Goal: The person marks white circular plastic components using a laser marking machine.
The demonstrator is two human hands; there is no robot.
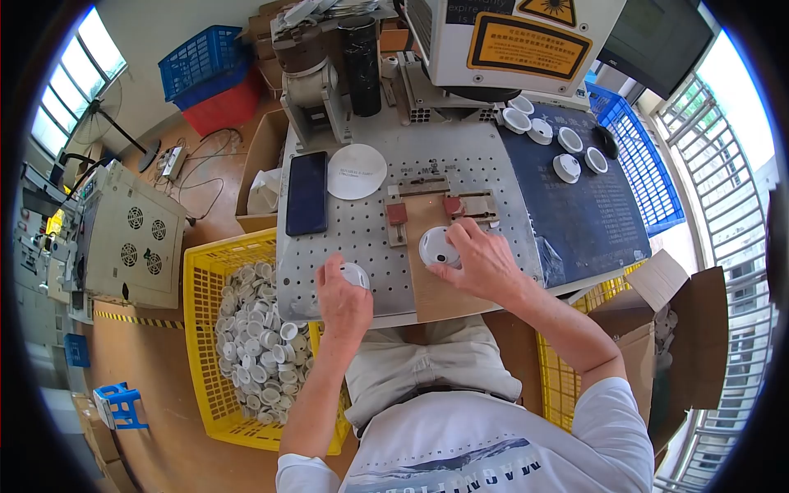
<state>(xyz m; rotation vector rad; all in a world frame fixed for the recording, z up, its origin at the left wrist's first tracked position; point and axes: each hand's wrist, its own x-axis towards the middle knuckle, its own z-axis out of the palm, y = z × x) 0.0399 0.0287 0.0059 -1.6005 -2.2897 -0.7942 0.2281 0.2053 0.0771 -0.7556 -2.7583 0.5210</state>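
Observation:
On the perforated metal table [382, 294], my left hand [343, 300] is closed on a round white part [355, 275] near the front edge. Farther right, my right hand [485, 261] grips another white round part [434, 246] with a small dark hole, over a brown board [436, 297]. Just beyond that part is a metal fixture [424, 187] with a left red block [397, 214] and a right red block [454, 206]. Neither hand touches the red blocks.
A black phone [306, 194] and a white disc [357, 172] lie at the back left. Several white parts [569, 140] rest on the dark mat [567, 214] at right. A yellow basket [197, 345] full of white parts stands left; a white machine [526, 45] overhangs the back.

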